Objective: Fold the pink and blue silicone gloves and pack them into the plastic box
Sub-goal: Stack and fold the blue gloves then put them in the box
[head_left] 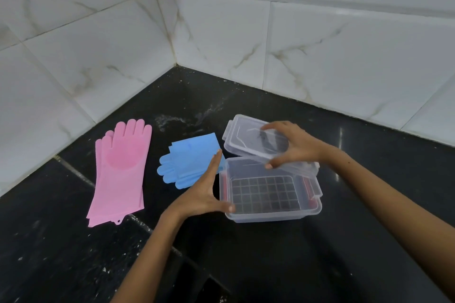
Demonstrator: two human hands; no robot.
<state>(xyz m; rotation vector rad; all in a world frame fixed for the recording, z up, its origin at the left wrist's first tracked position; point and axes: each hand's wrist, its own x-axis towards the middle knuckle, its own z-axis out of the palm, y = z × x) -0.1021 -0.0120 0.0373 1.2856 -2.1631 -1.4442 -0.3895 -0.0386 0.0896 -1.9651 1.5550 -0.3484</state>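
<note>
Fingers (pixel 277 128) of the right hand (pixel 295 145) are curled over the far edge of the clear lid (pixel 246 138), thumb under its near edge, so the lid is pinched and held tilted above the back of the plastic box (pixel 270 215). From the one head view, the left hand (pixel 204 192) stands against the box's left wall, fingers straight and together along it, thumb hooked on the near corner, steadying it more than gripping it. Inside the box I can make out only a gridded floor and something red along its side walls, no gloves yet. Left of the box, just beside it and partly behind the left hand, lie the blue gloves (pixel 189 157), seemingly already doubled over. Farther left of the box, well apart from it, the pink gloves (pixel 120 170) lie flat and full length on the dark counter (pixel 73 253). I'd say this is the opening of the box, before any packing. Next, the lid wants setting down clear of the box and gloves, then both hands free for folding the pink pair
</note>
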